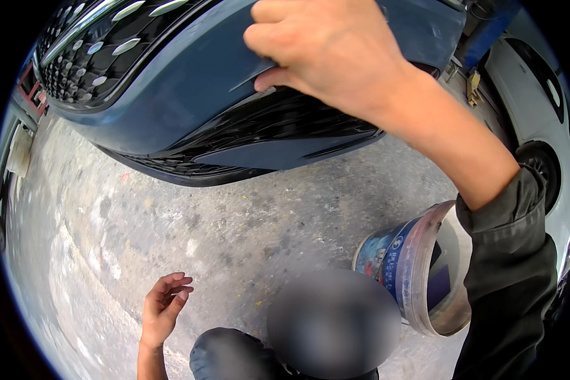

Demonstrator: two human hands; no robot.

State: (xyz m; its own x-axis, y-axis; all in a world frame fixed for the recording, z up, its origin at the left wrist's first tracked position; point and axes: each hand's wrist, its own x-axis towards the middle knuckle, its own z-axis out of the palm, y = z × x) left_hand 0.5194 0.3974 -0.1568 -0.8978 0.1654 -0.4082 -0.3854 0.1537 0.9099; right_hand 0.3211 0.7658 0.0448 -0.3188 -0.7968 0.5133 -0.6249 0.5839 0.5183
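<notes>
My right hand (326,54) reaches up to the front bumper (171,95) of a dark blue car. Its fingers are curled shut and the thumb tip presses on the seam where the blue panel meets the black lower grille (285,123). Whether anything lies inside the fist is hidden. My left hand (161,310) hovers low at the left over the concrete floor (234,221), palm turned inward, fingers loosely apart and holding nothing. A dark sleeve covers my right upper arm (510,285).
A dirty plastic bucket (411,272) with a blue label stands tilted under my right arm. A white car (538,101) is parked at the right, with a blue post (487,31) behind it. The upper black grille (88,44) has chrome studs. A dark knee (225,354) is at the bottom.
</notes>
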